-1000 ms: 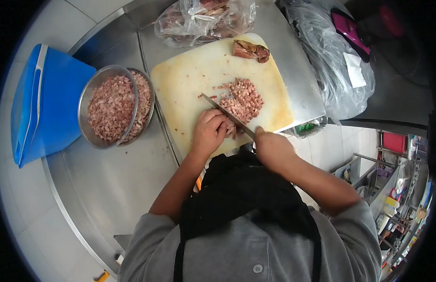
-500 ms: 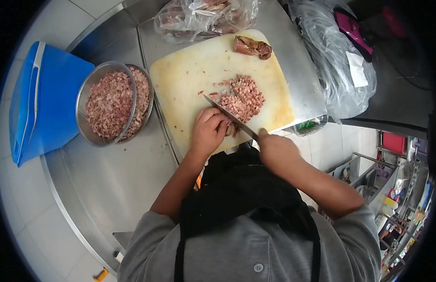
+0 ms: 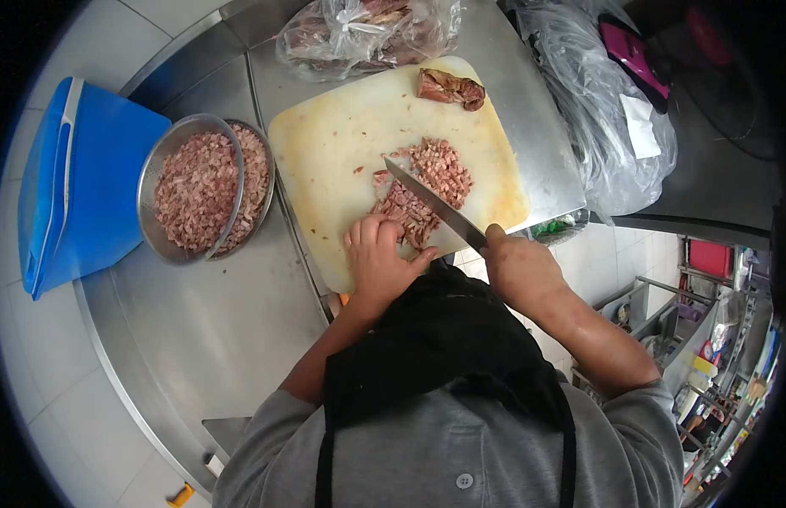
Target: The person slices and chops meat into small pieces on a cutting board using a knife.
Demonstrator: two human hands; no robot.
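My right hand is wrapped around the handle of a kitchen knife. The blade slants up and left across the board, between two parts of the chopped meat. On its far side lies a heap of small diced meat; on the near side are thin cut strips of meat. My left hand rests at the near edge of the cutting board, thumb spread from the fingers, touching the near side of the strips. A browned chunk of meat lies at the board's far right corner.
A perforated metal colander of diced meat sits tilted in a metal bowl on the left. Beside it is a blue container. A plastic bag of meat lies behind the board, and clear plastic bags lie to the right.
The knife has moved slightly up and right, away from my left hand. My left hand has shifted down, its thumb spreading out, and the sliced strips it covered now show.
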